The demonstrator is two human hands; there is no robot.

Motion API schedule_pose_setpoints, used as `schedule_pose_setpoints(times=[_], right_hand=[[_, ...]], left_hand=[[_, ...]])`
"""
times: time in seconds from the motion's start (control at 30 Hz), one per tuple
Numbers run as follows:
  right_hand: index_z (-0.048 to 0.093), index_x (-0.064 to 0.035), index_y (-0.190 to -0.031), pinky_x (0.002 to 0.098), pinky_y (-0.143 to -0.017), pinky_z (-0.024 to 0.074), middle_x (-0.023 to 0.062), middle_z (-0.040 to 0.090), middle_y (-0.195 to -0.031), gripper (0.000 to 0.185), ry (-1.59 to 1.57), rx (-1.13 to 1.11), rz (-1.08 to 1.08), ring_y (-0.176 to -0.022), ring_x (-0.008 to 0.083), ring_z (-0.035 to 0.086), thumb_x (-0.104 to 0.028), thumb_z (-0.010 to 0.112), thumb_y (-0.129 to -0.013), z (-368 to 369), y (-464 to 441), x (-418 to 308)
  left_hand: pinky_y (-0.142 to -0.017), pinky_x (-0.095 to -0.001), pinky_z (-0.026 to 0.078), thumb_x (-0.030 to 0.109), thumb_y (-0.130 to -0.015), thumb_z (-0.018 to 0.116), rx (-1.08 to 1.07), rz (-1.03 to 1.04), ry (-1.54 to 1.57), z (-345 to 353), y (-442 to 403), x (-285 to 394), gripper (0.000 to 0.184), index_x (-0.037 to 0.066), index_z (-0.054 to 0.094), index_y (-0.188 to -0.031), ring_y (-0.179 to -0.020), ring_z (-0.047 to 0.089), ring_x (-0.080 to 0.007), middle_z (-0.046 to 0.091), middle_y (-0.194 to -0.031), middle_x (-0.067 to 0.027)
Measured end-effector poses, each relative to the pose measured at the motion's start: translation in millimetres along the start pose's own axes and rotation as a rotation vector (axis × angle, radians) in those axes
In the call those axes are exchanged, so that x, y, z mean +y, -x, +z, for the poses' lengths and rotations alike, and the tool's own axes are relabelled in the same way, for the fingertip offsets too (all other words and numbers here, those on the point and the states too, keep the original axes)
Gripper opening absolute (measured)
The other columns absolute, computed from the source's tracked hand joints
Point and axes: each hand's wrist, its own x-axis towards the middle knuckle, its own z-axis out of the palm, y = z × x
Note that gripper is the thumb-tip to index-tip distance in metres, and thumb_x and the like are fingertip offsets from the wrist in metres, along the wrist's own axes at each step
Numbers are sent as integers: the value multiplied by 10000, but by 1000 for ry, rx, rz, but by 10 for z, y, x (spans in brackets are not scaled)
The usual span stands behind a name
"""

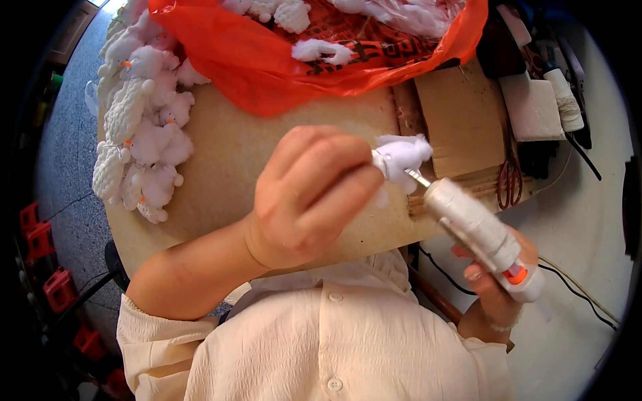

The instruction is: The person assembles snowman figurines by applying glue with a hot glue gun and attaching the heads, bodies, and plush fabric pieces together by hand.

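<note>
My left hand (314, 194) is closed on a small fluffy white piece (403, 155), which sticks out past its fingertips above the table. My right hand (498, 287) is wrapped round a white glue gun (471, 224) with an orange part at its rear. The gun's metal tip points up and left and meets or nearly meets the underside of the white piece; I cannot tell whether they touch. The fingertips of my left hand are partly hidden behind its knuckles.
White fluffy figures with orange bits (150, 137) pile along the table's left edge. An open red plastic bag (267, 83) holding white pieces lies at the back. To the right are cardboard (461, 120), red-handled scissors (509, 184), a white block (533, 110) and a thread spool (564, 100).
</note>
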Motion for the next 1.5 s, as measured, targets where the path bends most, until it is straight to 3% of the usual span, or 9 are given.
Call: schedule_pose_setpoints(times=[0.23,0.4,0.73,0.83,1.03,1.17,1.3,1.4,1.5], right_hand=[[587,19,-861,305,-564,428,100,588,-726,202,539,325,35,-586,237,531,-119,711,-783,17,-400,394],[619,-9,-1058,365,-838,448,123,609,-1053,319,917,323,-96,-953,293,559,-125,694,-771,107,-549,595],[655,-24,-916,325,-656,437,91,558,-793,141,178,14,-324,-768,228,544,-107,651,-802,558,-810,43],[641,7,-934,245,-644,415,69,554,-889,174,91,-10,-275,-760,146,530,-149,590,-878,548,-888,28],[636,18,-953,262,-747,419,82,577,-967,168,54,-102,-276,-859,162,535,-115,595,-858,486,-1049,87],[658,-16,-866,324,-773,441,81,616,-890,203,2,-298,-300,-863,233,554,-198,682,-780,466,-1084,120],[666,-38,-829,310,-767,456,70,621,-888,58,-252,200,88,-854,201,569,-73,653,-785,451,-1154,112],[672,-38,-842,275,-707,471,61,626,-864,65,656,415,-403,-781,166,587,-17,616,-817,347,-1279,339],[673,-36,-883,254,-651,475,63,625,-828,103,191,329,-91,-707,154,591,5,609,-814,378,-1143,184]], left_hand=[[-570,-308,463,-92,-601,661,66,-344,155,36,-21,33,258,18,579,-819,-699,564,-236,559,-822,-101],[-561,-284,453,-50,-661,696,55,-414,203,39,-13,15,220,17,581,-837,-682,565,-215,562,-794,-97],[-616,-187,427,27,-792,702,-134,-1097,760,1,-42,51,215,2,554,-946,-719,521,-45,579,-835,9],[-628,-198,439,18,-798,693,-84,-1072,876,6,-22,29,210,8,556,-958,-754,528,-44,586,-867,4],[-624,-280,485,-77,-642,664,-107,-487,367,31,13,-56,259,36,590,-863,-743,608,-200,577,-848,-75],[-605,-320,486,-97,-618,637,-116,-490,375,18,1,-20,265,33,585,-844,-745,604,-238,576,-860,-88],[-609,-312,476,-108,-596,639,-94,-439,312,12,-2,-21,277,27,590,-833,-742,590,-227,574,-861,-87],[-619,-289,465,-124,-574,650,-64,-277,245,18,22,-38,301,17,604,-835,-740,574,-216,571,-875,-97],[-604,-311,469,-115,-546,643,-39,-130,201,26,22,-69,312,18,613,-827,-729,569,-234,560,-875,-101]])
